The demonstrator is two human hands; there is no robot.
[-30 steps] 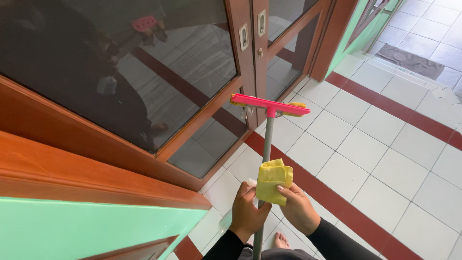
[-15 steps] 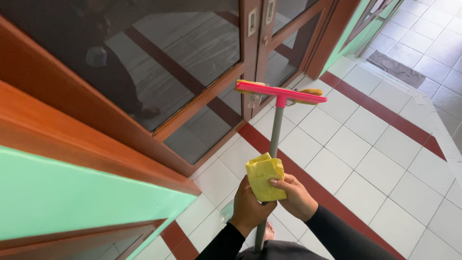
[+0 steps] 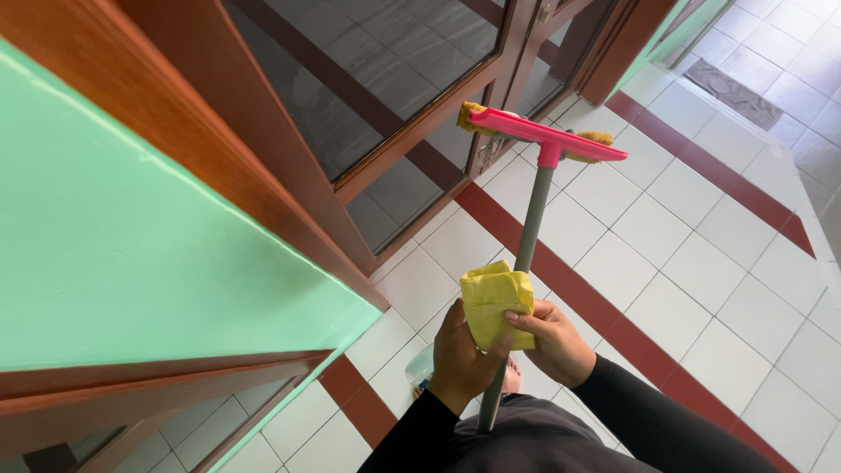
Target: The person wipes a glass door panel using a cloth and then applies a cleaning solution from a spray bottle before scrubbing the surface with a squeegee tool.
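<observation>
Your yellow cloth (image 3: 496,302) covers part of the grey pole (image 3: 528,236), and your left hand (image 3: 460,359) hides the stretch below it. A bluish thing (image 3: 423,375) on the floor peeks from behind that hand, too hidden to identify. The door (image 3: 368,96) is cut off by the top edge.

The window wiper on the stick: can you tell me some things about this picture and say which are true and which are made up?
1. The window wiper has a pink head on a grey pole. True.
2. The left hand and the right hand are both at the pole. True.
3. The cloth in the hands is blue. False: it is yellow and folded.
4. The wall beside the door is green. True.
5. The floor is all grey carpet. False: it has white tiles with dark red stripes.
6. The door frame is white metal. False: it is brown wood around dark glass.
</observation>
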